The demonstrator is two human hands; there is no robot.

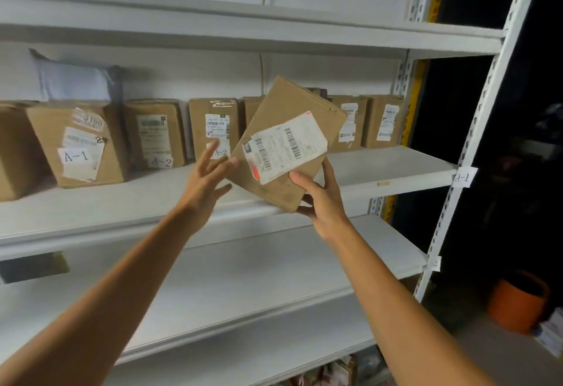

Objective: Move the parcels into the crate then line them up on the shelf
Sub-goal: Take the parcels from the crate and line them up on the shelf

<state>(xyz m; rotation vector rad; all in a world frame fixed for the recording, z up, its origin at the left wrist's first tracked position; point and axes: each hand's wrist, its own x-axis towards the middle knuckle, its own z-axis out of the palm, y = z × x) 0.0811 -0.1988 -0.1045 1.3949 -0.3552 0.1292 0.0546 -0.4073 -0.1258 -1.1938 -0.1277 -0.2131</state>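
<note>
Head view: right hand (320, 200) grips a tilted parcel (292, 102) near centre, toward 1 o'clock, before the shelf (396, 166); left hand (207, 184) spread, holding nothing. Probably lining up; next, stand it upright in the row.

A flat brown parcel (286, 148) with a white barcoded label is tilted, one corner up, in front of the white shelf (380, 166). The right hand (321, 203) grips its lower corner. Behind it, boxed parcels (213, 123) stand upright in a row on the shelf, labels outward, some marked A-1 or A-2.
</note>
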